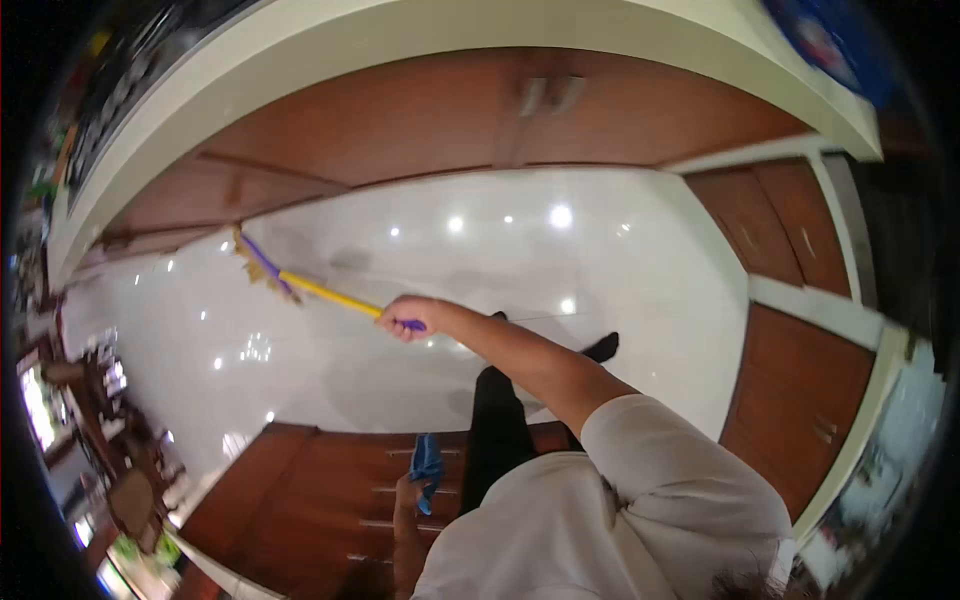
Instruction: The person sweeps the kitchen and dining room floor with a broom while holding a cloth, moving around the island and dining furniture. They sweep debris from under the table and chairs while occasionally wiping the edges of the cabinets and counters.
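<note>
My right hand is closed around the purple grip end of a mop with a yellow handle. The handle slants away to the left, down to a purple mop head with a ragged tan fringe, resting on the floor near the cabinet base. Low at my left side, my left hand grips a crumpled blue cloth in front of wooden drawers. Some of its fingers are hidden by the cloth.
Glossy white floor tiles reflect several lights. Brown cabinets under a pale countertop curve along the far side. Wooden drawers stand close on my left, more cabinets on the right. My dark-clad foot is on the floor.
</note>
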Demonstrator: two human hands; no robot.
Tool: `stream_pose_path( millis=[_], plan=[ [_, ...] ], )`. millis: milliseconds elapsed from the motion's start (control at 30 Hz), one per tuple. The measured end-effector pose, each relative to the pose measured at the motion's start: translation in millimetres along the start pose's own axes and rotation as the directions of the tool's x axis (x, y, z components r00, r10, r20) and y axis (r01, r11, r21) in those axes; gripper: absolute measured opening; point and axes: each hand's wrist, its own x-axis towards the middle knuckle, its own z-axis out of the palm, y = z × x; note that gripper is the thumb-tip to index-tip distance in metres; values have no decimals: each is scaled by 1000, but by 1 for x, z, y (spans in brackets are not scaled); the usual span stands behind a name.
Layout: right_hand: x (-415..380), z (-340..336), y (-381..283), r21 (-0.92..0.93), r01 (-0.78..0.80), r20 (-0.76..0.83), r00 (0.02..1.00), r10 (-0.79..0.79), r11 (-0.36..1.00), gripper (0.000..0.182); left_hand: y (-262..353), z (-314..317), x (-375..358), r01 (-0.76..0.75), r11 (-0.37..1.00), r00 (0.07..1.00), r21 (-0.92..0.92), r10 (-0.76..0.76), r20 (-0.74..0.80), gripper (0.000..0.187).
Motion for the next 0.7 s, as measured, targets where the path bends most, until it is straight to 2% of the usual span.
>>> stream_pose_path(
  millis=[33, 67, 100, 133, 200, 267, 300, 333, 367, 400, 433, 467, 500, 567, 633, 667, 700],
  plan=[
    [-19, -10, 14, 36, -5, -11, 1000, 6, 999, 16, 12, -2, -2, 29, 997, 999, -68, -31, -26, 27],
    [-41, -18, 23, 63, -6, -18, 1000, 7, 998, 17, -28, -10, 39, -53, 997, 999, 58, 53, 2, 27],
    [-70, -26, 30, 64, -4, -76, 997, 9, 998, 17, -33, -15, 52, -81, 984, 997, 157, 81, 11, 26],
    [-103, -36, 39, 68, 1, -133, 991, 8, 998, 18, -22, -19, 54, -104, 955, 995, 278, 103, 19, 26],
    [-149, -82, 68, 251, 137, -118, 987, -110, 958, 22, 10, -22, 51, -150, 873, 988, 464, 148, 40, 26],
    [-215, -127, 94, 368, 253, -229, 957, -176, 895, 22, 53, -20, 47, -207, 762, 976, 614, 206, 73, 26],
    [-222, -178, 120, 495, 349, -212, 937, -279, 796, 19, 80, -19, 44, -239, 710, 966, 662, 241, 91, 26],
    [-268, -190, 139, 556, 481, -265, 875, -405, 677, 19, 111, -16, 41, -266, 670, 956, 693, 274, 103, 26],
    [-301, -224, 153, 655, 379, -219, 923, -316, 653, 20, 146, -6, 31, -286, 643, 948, 710, 297, 113, 26],
    [-343, -237, 172, 657, 468, -336, 884, -325, 591, 19, 181, 13, 6, -279, 670, 951, 688, 294, 100, 26],
    [-377, -251, 195, 676, 516, -362, 855, -372, 527, 14, 217, 33, -20, -273, 695, 953, 665, 290, 88, 25],
    [-408, -262, 214, 727, 527, -360, 838, -410, 440, 12, 246, 56, -38, -242, 778, 964, 579, 259, 55, 25],
    [-438, -272, 234, 736, 549, -368, 816, -446, 396, 12, 246, 49, -6, -241, 793, 960, 560, 278, 20, 24],
    [-489, -295, 278, 740, 657, -545, 711, -445, 144, 11, 283, 76, -6, -303, 696, 939, 651, 336, 77, 25],
    [-538, -321, 332, 763, 646, -567, 651, -505, -24, 10, 324, 130, -38, -334, 450, 905, 828, 400, 148, 25],
    [-564, -328, 358, 754, 647, -600, 608, -520, -115, 10, 339, 155, -45, -371, 477, 897, 797, 406, 175, 23],
    [-590, -335, 386, 741, 640, -634, 565, -528, -204, 10, 356, 186, -60, -385, 424, 886, 820, 418, 201, 23]
  ],
)
